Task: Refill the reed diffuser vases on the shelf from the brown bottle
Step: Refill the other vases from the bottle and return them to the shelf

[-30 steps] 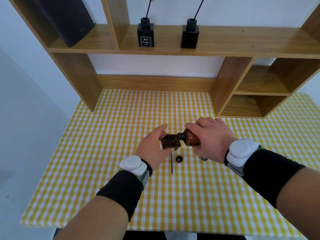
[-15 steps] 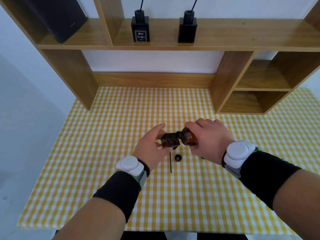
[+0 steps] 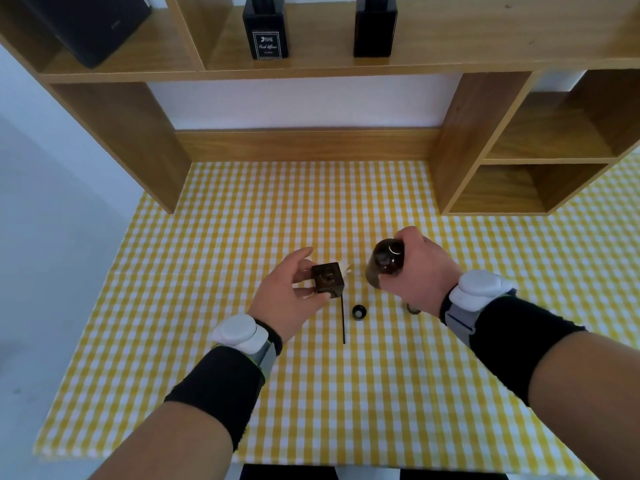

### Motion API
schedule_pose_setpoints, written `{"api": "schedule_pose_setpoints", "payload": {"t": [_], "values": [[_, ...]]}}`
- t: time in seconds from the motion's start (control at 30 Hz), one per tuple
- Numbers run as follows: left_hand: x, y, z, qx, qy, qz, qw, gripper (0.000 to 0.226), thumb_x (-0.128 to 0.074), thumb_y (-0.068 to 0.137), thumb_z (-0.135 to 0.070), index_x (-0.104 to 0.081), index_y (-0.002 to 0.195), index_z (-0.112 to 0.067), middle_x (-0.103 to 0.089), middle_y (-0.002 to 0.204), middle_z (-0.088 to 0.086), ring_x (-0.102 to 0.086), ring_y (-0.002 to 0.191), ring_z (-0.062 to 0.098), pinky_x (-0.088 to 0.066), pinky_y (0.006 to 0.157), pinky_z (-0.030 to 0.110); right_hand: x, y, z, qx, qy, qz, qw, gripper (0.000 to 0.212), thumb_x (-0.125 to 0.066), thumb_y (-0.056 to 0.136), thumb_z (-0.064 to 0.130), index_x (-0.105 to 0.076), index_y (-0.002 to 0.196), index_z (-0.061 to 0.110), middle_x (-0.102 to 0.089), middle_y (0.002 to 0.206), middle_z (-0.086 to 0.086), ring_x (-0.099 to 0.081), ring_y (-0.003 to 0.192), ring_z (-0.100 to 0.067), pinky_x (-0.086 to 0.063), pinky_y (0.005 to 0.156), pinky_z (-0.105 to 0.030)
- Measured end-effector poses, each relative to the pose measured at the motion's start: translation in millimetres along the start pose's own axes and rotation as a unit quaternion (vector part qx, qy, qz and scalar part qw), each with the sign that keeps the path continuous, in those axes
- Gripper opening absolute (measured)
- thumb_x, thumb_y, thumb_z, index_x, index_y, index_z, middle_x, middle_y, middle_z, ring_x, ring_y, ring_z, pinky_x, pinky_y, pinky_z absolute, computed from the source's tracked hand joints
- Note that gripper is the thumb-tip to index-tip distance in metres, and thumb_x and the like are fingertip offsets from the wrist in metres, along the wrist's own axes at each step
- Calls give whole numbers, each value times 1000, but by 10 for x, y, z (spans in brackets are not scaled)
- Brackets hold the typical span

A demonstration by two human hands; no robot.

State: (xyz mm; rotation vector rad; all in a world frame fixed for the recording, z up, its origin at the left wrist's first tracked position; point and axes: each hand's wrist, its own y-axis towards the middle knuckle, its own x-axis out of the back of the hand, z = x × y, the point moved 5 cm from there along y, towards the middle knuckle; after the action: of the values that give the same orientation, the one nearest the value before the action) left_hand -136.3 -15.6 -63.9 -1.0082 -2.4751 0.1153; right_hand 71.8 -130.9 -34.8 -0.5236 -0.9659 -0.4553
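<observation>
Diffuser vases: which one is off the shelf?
The brown square vase in the left hand; the labelled black vase and plain black vase stand on the shelf.

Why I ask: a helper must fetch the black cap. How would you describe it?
On the checked tablecloth, look between the left hand and right hand, nearer the person. The cap is small and round, unlike the long thin stick left of it.

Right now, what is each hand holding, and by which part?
The left hand pinches the small square diffuser vase by its side walls, between thumb and fingers. The right hand grips the brown bottle around its body.
</observation>
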Motion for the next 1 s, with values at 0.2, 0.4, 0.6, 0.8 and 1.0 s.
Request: {"api": "schedule_pose_setpoints", "payload": {"t": [0.2,0.4,0.6,0.8,1.0], "values": [[-33,-11,156,24,11,2,1000,76,-79,83,-14,-42,144,-40,-59,120,-21,-69,96,-1,-57,86,26,-129,4,-131,-20,67,-13,997,69,-76,79,40,-41,134,18,-60,117,-2,-60,96,-22,-47,75,-29],[-42,-54,242,23,35,8,999,76,-80,82,-17,-42,142,-42,-59,122,-19,-69,97,-2,-57,87,24,-367,-272,-305,-146,14,28,989,59,-68,86,51,-47,124,11,-67,99,-3,-65,81,-20,-58,70,-37],[-22,-69,313,28,51,12,998,77,-80,81,-15,-42,144,-39,-57,120,-21,-69,97,3,-58,85,25,-736,-445,19,0,-88,118,989,38,-55,95,47,-51,121,19,-59,110,-4,-61,91,-27,-54,72,-38],[29,-49,382,23,75,10,997,78,-79,81,-15,-41,145,-39,-58,115,-25,-65,95,-9,-57,87,23,-939,-327,240,68,-117,145,980,14,-50,98,25,-50,111,19,-48,104,-4,-57,77,-26,-56,69,-39],[29,-45,463,16,84,10,996,77,-78,82,-13,-41,145,-37,-60,118,-18,-57,101,-16,-56,92,28,-736,-299,455,76,113,74,988,29,-62,87,16,-53,114,22,-48,102,5,-55,79,-16,-46,64,-23]]}}
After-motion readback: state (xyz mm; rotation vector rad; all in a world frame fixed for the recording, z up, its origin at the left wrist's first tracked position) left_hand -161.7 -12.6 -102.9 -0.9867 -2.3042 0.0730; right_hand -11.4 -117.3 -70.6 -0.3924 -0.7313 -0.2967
